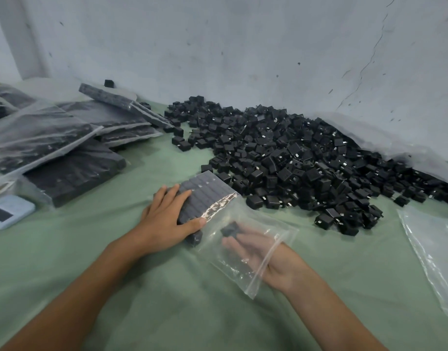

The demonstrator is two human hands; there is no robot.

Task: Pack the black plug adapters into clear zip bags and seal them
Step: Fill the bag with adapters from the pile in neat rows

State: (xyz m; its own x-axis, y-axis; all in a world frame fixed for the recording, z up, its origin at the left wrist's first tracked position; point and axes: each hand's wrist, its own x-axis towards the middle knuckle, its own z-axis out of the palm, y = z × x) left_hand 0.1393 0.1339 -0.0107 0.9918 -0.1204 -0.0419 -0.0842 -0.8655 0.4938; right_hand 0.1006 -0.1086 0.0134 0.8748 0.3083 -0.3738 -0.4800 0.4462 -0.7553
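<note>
Your right hand (266, 258) is reaching in through the mouth of the zip bag (230, 271), fingers stretched toward a black adapter (230, 228) at their tips. Motion blur is hiding the grip, so I can't tell if you're pinching it or just pushing it.

Your left hand (167, 219) is clamping the bag from outside, fingers over the packed adapter block (205, 193), thumb on its near side.

Step looks like filling: you're topping up the last row, and the seal isn't done yet. The next move calls for seating that piece flush against the block, pulling the hand out, then pressing the mouth shut end to end.

Outward:
- The loose adapter pile (306, 158) is lying just beyond the bag on the green cloth (116, 274).
- The filled bags (66, 140) are sitting stacked far left.
- The empty bags (435, 252) are waiting at right.
</note>
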